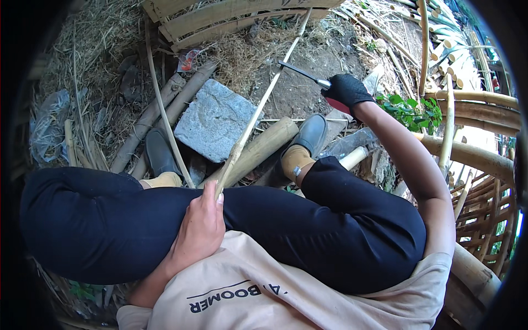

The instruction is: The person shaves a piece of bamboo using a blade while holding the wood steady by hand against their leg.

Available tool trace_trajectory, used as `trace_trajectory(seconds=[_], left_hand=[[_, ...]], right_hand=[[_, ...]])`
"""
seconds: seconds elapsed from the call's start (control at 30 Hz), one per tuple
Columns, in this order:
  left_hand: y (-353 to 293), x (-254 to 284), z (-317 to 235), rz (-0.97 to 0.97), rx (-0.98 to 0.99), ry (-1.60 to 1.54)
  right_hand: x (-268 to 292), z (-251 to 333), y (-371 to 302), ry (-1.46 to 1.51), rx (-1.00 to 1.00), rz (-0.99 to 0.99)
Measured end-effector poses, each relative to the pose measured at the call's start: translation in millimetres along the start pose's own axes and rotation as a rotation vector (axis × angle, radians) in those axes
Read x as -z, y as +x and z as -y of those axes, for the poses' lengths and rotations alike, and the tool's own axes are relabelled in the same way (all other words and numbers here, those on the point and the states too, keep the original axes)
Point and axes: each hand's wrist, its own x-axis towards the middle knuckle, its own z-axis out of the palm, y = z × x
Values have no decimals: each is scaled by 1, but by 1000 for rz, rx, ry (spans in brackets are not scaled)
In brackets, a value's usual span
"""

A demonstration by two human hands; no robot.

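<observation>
A long pale bamboo strip (pixel 266 101) slants up from my lap toward the far side. My bare left hand (pixel 201 224) is closed around its near end, resting against my thigh. Out to the right, my right hand (pixel 346 92) wears a black glove with a red patch and grips a knife (pixel 308 75) by its handle. The knife's dark blade points left, and its tip meets or crosses the strip about midway along its far half; whether it touches cannot be made out. Under the strip lie a rough grey stone block (pixel 217 118) and a thick bamboo pole (pixel 264 144).
My shoes stand either side of the block, beside more poles (pixel 148 124). A slatted wooden crate (pixel 231 21) is at the far side. Right of me are a woven bamboo basket (pixel 484 220), a green plant (pixel 410 113) and stacked bamboo (pixel 448 49). Plastic (pixel 49 126) lies left.
</observation>
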Motion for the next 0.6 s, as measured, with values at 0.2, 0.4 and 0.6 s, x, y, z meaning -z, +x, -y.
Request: trace_trajectory(seconds=[0.2,0.4,0.6], left_hand=[[2,3,-9,32,62,26],[2,2,-3,19,29,26],[-3,-3,3,-59,-8,15]], right_hand=[[-26,53,-32,355,104,139],[-20,103,-70,371,213,270],[-13,107,-71,202,329,187]])
